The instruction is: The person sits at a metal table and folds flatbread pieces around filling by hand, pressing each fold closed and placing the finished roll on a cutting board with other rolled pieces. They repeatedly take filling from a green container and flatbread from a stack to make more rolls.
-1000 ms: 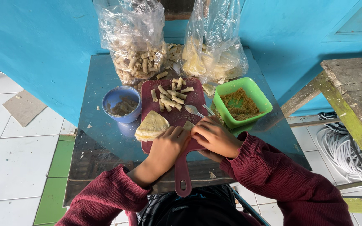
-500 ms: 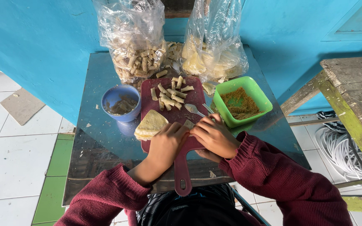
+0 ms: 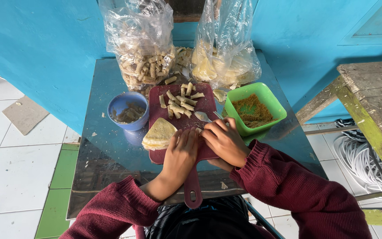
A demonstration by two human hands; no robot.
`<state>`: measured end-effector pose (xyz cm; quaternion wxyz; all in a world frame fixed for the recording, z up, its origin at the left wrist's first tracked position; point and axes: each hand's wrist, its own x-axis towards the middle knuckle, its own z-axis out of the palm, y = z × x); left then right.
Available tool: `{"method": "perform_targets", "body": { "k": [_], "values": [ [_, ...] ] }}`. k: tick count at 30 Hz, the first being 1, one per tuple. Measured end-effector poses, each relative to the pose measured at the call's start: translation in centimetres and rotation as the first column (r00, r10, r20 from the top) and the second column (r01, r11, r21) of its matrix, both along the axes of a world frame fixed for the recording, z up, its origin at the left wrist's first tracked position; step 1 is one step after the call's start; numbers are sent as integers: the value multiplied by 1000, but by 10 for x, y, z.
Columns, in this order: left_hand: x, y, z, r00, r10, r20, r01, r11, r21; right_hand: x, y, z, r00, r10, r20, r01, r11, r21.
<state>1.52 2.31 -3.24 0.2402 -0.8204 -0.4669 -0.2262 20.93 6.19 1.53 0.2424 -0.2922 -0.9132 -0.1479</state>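
Note:
My left hand (image 3: 180,152) and my right hand (image 3: 223,139) meet over the near part of a dark red cutting board (image 3: 200,104), fingers curled down on a small pale piece of wrapper that they mostly hide. A stack of pale triangular wrappers (image 3: 158,133) lies on the board just left of my left hand. Several small rolled pieces (image 3: 178,101) sit at the board's far end. A metal spoon (image 3: 203,117) rests by my right fingertips. What the fingers pinch is hidden.
A green tub of brown filling (image 3: 253,109) stands right of the board, a blue bowl (image 3: 127,110) left. Two clear plastic bags, one of rolls (image 3: 144,48) and one of wrappers (image 3: 224,57), lean on the blue wall. A wooden bench (image 3: 372,102) stands at right.
Both hands stay together over the board with only slight finger movement; the view has shifted a little.

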Motion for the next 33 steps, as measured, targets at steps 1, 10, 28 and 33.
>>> {"method": "perform_targets", "body": {
  "k": [1, 10, 28, 33],
  "values": [
    [1, 2, -1, 1000, 11, 7, -11, 1000, -7, 0, -1, 1, 999, 41, 4, -41, 998, -37],
    [1, 24, -1, 995, 69, 78, -68, 998, -15, -4, -15, -1, 995, -39, 93, 44, 998, -54],
    [-60, 18, 41, 909, 170, 380, -33, 939, -342, -13, 11, -12, 976, -90, 199, 94, 995, -12],
    [-56, 17, 44, 911, 202, 360, -47, 917, -395, -15, 0, -6, 988, -105, 112, 91, 988, 121]
  ]
}}
